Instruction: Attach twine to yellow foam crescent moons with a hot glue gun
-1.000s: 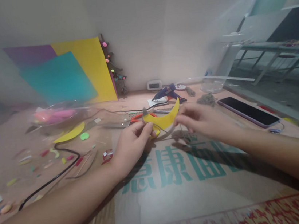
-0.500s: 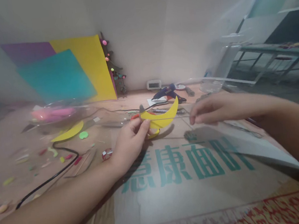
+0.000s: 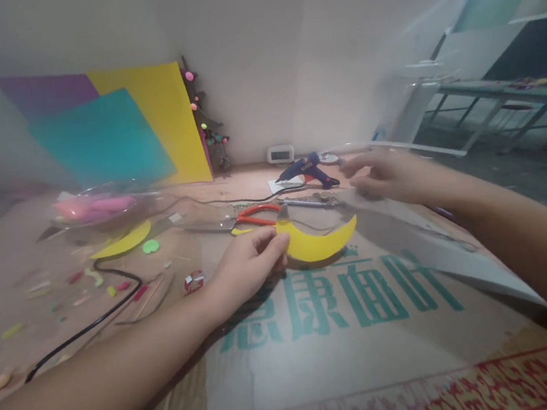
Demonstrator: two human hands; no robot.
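My left hand point(image 3: 254, 254) pinches one end of a yellow crescent-shaped cutout point(image 3: 321, 242), thumb on top, just above the plastic-covered board. A dark, pointed bit sticks up at the pinched end. Behind that hand lie scissors with orange handles point(image 3: 257, 215). My right hand point(image 3: 383, 177) hovers to the right of a blue glue gun point(image 3: 304, 169); its fingers are slightly blurred and apart, with nothing visible between them. Near its fingertips is a small round object point(image 3: 330, 158). A second yellow crescent point(image 3: 124, 240) rests at the left beside a green heart-like piece point(image 3: 151, 247).
A black cord point(image 3: 131, 275) runs across the left side among small coloured scraps. Farther back stands a clear bowl of pink pieces point(image 3: 97, 207). Coloured sheets point(image 3: 104, 140) lean on the wall near a decorated branch point(image 3: 214, 139). A small white digital clock point(image 3: 280, 154) stands behind the glue gun.
The crescent has been lowered and shifted right, uncovering the scissors. My right hand has moved up and away from it; the thin strand stretched between my hands no longer shows there.
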